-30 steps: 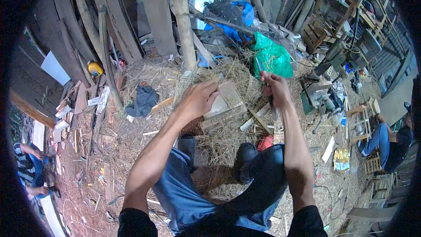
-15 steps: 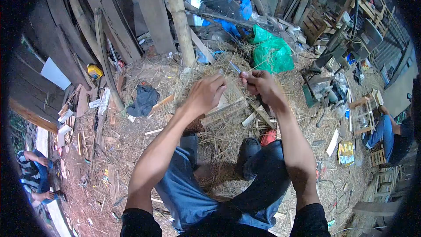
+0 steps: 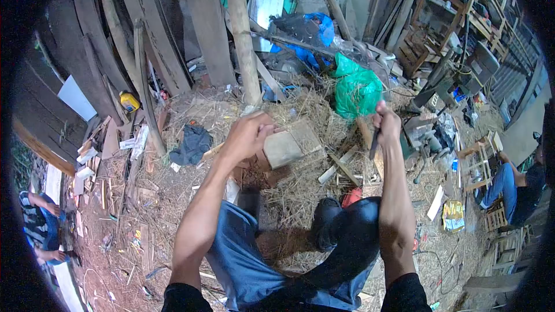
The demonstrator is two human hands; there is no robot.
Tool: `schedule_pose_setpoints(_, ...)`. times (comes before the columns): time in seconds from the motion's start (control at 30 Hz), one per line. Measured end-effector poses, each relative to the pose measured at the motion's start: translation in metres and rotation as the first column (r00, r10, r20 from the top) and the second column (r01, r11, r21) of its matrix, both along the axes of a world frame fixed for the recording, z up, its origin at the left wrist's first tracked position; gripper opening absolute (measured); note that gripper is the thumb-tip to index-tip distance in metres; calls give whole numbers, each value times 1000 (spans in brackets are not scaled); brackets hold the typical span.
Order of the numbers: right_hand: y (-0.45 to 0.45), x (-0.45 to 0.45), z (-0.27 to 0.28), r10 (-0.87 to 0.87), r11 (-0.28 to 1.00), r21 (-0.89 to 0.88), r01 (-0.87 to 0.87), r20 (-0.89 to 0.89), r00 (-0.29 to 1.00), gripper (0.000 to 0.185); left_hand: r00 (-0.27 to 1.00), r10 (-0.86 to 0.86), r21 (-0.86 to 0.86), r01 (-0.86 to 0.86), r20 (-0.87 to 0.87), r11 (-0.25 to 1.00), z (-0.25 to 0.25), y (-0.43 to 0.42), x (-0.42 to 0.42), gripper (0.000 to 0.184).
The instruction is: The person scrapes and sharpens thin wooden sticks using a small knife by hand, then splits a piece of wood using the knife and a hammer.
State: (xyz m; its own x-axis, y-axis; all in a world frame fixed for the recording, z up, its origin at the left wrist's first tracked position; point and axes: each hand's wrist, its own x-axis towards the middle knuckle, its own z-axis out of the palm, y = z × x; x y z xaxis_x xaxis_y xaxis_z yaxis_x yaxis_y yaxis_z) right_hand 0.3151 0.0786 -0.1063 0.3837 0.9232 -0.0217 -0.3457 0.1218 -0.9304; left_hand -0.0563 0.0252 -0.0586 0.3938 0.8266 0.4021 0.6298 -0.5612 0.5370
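Two hands of ours are hanging well apart over the straw-strewn floor. Our right hand is closing its fingers around a dark, slim tool, whose lower end is sticking out below the fist. Our left hand is curling its fingers loosely beside a wooden block; whether it is pinching anything, we cannot tell. We are judging the handwork to be under way, since we are gripping the tool; no finished piece is showing near us, and how much is remaining is unclear. Farther out, a green bag is lying beyond our right hand. Our fist is hiding most of the tool, and its upper end is blurring. At both sides, the dark rim is cutting off a seated person and another person.
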Motion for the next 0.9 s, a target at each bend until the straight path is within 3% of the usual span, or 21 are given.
schedule_pose_setpoints(0.1,-20,-31,8,64,995,-86,-48,183,981,16,993,54,36,-58,103,998,-11,12,-5,9)
schedule_pose_setpoints(0.13,-23,-44,9,216,976,-32,-214,170,961,18,992,50,19,-52,118,998,-10,12,2,9)
schedule_pose_setpoints(0.17,-31,-66,25,227,973,-26,-230,307,924,19,991,46,23,-49,122,999,-9,13,7,9)
schedule_pose_setpoints(0.23,-28,-92,27,310,925,146,-350,240,920,21,987,-9,15,7,163,1000,-6,11,18,9)
schedule_pose_setpoints(0.3,-38,-111,43,371,921,35,-387,218,903,22,980,-2,11,0,198,1000,0,5,26,10)
schedule_pose_setpoints(0.53,-36,-116,37,446,884,92,-458,126,886,23,982,-80,-50,90,172,995,-10,3,32,12)
schedule_pose_setpoints(0.63,-38,-121,38,447,888,42,-458,163,880,22,973,-63,-60,78,223,995,-12,4,41,12)
schedule_pose_setpoints(0.7,-40,-126,35,556,821,-25,-570,259,790,19,961,-40,-84,65,273,994,-13,4,47,13)
schedule_pose_setpoints(0.8,-42,-131,34,610,782,-32,-622,240,755,17,946,-6,-21,13,324,1000,-17,3,56,11)
schedule_pose_setpoints(0.9,-42,-132,32,640,759,-51,-649,239,730,16,926,25,-117,21,377,993,-12,-3,61,11)
